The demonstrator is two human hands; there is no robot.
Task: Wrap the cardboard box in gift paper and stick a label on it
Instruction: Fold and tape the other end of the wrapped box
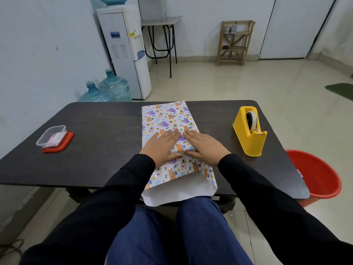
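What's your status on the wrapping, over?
Left hand and right hand open, pressing flat on gift paper. Near end unfolded, overhanging table edge. Tape dispenser clear on right, nothing in the way.

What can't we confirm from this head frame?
Head view only:
- Cardboard box: fully covered by the gift paper.
- Paper seam and any tape: under the flat left hand and right hand.
- Clear container contents: too small to identify.
- Red bucket: partly hidden by the table corner.
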